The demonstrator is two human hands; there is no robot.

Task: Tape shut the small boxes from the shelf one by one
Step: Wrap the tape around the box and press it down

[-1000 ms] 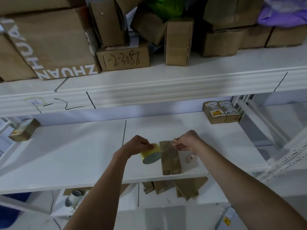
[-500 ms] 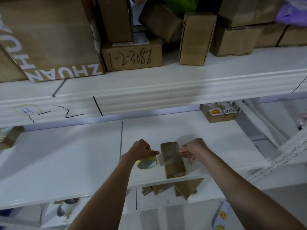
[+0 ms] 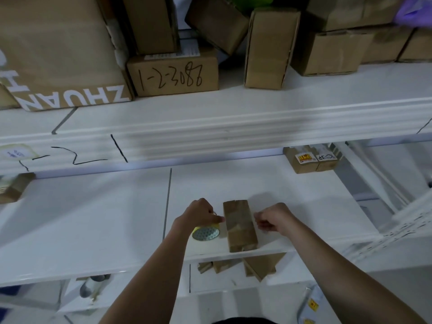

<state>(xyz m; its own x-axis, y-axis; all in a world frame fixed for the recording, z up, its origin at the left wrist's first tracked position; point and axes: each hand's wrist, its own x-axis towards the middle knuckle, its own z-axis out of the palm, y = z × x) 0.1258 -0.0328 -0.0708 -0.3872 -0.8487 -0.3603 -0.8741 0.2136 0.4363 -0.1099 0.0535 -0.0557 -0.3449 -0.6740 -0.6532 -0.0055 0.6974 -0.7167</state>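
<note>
two hands work at the front edge of the middle shelf (image 3: 93,225), one on each side of a small brown box (image 3: 239,224). the box lies lengthwise on the white board, its near end right at the shelf's lip.

the left hand (image 3: 201,215) curls over a roll of tape (image 3: 206,232), gripping it from above; the roll's yellow rim and pale, dotted end face the camera, and it sits just beside the box's left side. the knuckles of that hand are close against the box, though whether they touch it is hard to tell.

the right hand (image 3: 274,219) is on the other side of the box, its fingers curled inward with the tips pinched together. something thin may be between them, but the picture does not show it clearly, so i cannot tell what, if anything, it holds.

on the top shelf (image 3: 233,108) stand several cardboard boxes: a large one printed with white letters (image 3: 58,54), a flat one with handwritten numbers (image 3: 171,74), and an upright one (image 3: 268,47) to its right. two little labelled boxes (image 3: 311,160) sit at the back right of the middle shelf, and another small box (image 3: 14,187) sits at the far left. more brown boxes (image 3: 254,265) show on the lower shelf beneath the front edge.
</note>
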